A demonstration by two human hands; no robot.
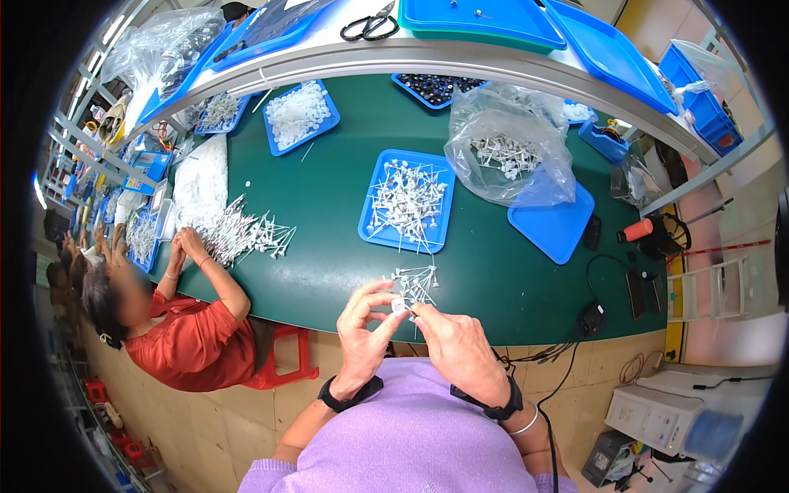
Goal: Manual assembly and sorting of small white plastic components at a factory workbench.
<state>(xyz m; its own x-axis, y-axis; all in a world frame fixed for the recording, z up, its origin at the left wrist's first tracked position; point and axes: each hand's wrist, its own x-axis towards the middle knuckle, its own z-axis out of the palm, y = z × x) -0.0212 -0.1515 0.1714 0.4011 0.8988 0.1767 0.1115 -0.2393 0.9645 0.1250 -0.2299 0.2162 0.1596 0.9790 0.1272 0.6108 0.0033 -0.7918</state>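
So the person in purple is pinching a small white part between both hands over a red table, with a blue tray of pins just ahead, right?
Not quite: the table is dark green, not red. The rest holds. In the head view the left hand and right hand pinch a small white part between them, and the blue tray of white pins lies just ahead.

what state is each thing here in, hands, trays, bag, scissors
left hand: fingers pinched on a small white part
right hand: fingers touching the same part
small pile of white pin parts: loose on the green table
blue tray: filled with tangled pin parts
clear plastic bag: open, parts inside
scissors: shut, lying flat on the shelf
co-worker's hands: resting on another pile
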